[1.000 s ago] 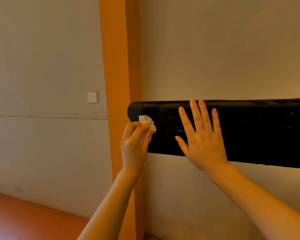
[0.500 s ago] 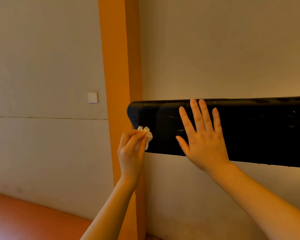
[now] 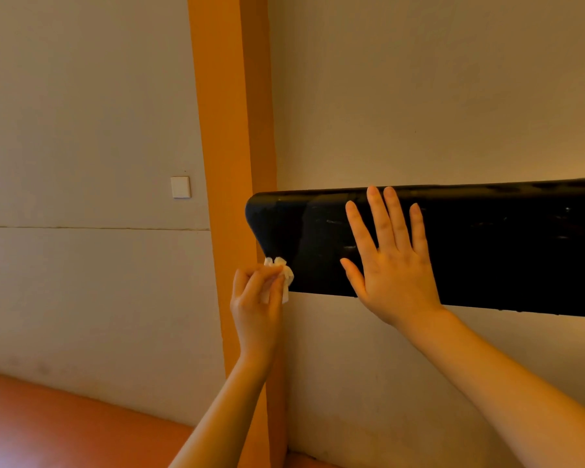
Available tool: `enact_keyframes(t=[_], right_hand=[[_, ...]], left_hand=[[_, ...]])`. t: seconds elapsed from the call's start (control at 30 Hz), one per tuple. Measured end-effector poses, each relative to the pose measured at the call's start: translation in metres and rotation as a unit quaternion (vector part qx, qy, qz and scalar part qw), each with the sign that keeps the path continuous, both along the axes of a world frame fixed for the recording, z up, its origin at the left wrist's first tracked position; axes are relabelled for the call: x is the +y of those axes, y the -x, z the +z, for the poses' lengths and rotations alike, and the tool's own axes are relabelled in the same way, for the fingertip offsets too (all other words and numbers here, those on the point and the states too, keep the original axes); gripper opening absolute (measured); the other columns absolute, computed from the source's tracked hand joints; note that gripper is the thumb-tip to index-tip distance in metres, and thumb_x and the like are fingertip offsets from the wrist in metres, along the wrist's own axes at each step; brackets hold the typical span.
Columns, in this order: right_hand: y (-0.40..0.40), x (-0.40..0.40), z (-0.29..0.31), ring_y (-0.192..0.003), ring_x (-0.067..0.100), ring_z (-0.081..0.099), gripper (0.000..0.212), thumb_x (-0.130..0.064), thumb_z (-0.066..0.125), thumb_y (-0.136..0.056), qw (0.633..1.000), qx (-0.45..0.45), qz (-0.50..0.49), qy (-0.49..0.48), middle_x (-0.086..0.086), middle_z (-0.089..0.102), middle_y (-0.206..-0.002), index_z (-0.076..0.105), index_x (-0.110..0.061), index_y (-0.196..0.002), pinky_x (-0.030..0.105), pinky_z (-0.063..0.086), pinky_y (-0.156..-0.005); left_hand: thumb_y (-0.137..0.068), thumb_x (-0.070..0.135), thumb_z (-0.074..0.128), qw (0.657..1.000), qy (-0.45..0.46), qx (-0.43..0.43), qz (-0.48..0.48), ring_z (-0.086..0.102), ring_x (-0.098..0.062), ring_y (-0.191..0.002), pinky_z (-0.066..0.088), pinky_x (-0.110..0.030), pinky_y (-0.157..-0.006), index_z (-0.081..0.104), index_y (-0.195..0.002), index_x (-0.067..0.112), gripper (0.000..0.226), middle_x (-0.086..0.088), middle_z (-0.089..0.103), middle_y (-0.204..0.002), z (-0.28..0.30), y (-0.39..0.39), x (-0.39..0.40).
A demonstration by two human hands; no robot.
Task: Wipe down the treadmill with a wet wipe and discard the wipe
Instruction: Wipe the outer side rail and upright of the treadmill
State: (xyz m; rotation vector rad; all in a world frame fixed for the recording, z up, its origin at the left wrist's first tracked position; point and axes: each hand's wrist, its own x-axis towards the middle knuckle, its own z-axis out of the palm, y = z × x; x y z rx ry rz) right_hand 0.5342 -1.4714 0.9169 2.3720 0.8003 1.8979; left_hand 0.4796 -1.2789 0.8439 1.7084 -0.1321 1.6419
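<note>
While right hand is pressing flat, fingers spread, on black treadmill panel, left hand is pinching crumpled wipe at panel's lower-left corner.

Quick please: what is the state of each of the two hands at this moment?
Left hand: fingers curled, pinching the crumpled white wipe at the lower left corner of the black treadmill panel.
Right hand: open, fingers straight, pressed flat on the panel.

Beige walls — orange pillar, reddish floor.
</note>
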Motion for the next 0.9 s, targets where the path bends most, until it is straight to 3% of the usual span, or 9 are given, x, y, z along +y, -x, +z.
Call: enact_keyframes(t=[0.13,0.27,0.4,0.6,0.8,0.9], right_hand=[[0.001,-0.001,0.001,-0.151,0.037,0.004,0.074,-0.048,0.038,-0.096,1.0,0.002,-0.003,0.002,0.021,0.011,-0.162,0.013,-0.013,-0.157,0.051,-0.001,-0.12],[0.003,-0.002,0.001,-0.151,0.037,0.004,0.072,-0.047,0.035,-0.099,1.0,0.007,-0.009,0.007,0.021,0.01,-0.163,0.01,-0.014,-0.157,0.051,-0.001,-0.12],[0.004,-0.001,0.001,-0.151,0.037,0.004,0.072,-0.048,0.033,-0.096,1.0,0.016,-0.001,0.005,0.02,0.01,-0.163,0.013,-0.014,-0.157,0.051,0.0,-0.121],[0.005,-0.003,0.001,-0.151,0.037,0.009,0.07,-0.046,0.032,-0.096,1.0,0.015,0.016,0.001,0.019,0.015,-0.162,0.018,-0.015,-0.156,0.052,0.005,-0.12],[0.004,-0.006,0.002,-0.151,0.037,0.007,0.071,-0.047,0.032,-0.095,1.0,0.011,0.003,0.011,0.02,0.015,-0.162,0.017,-0.015,-0.156,0.051,0.004,-0.12],[0.004,-0.007,0.001,-0.151,0.037,0.008,0.071,-0.047,0.033,-0.096,1.0,0.011,0.005,0.014,0.019,0.015,-0.162,0.019,-0.015,-0.157,0.052,0.006,-0.121]], left_hand=[[-0.087,0.023,0.066,1.0,0.011,-0.015,0.002,0.056,0.0,-0.096,0.045,-0.008,-0.077,0.065,-0.103,0.019,0.016,0.007,0.056,-0.1,0.021,0.0,0.0],[-0.09,0.014,0.069,0.997,0.073,-0.008,-0.007,0.059,-0.006,-0.1,0.05,-0.01,-0.082,0.052,-0.122,0.025,0.037,0.004,0.058,-0.112,0.038,0.0,-0.002],[-0.089,0.02,0.067,1.0,0.003,-0.008,0.009,0.055,0.002,-0.098,0.045,-0.009,-0.078,0.062,-0.106,0.021,0.017,0.015,0.054,-0.102,0.003,0.0,-0.01],[-0.088,0.033,0.063,1.0,0.015,0.003,0.012,0.054,0.003,-0.101,0.048,-0.011,-0.08,0.062,-0.11,0.025,0.024,0.022,0.053,-0.107,-0.015,0.001,-0.017],[-0.092,0.015,0.065,0.998,0.044,-0.019,0.044,0.054,-0.003,-0.098,0.044,-0.006,-0.08,0.064,-0.116,0.01,0.025,-0.009,0.059,-0.108,0.038,-0.001,-0.009],[-0.093,0.016,0.064,0.996,0.052,-0.048,0.057,0.054,-0.004,-0.098,0.044,-0.005,-0.081,0.065,-0.117,0.01,0.024,-0.005,0.056,-0.111,0.077,0.002,-0.009]])
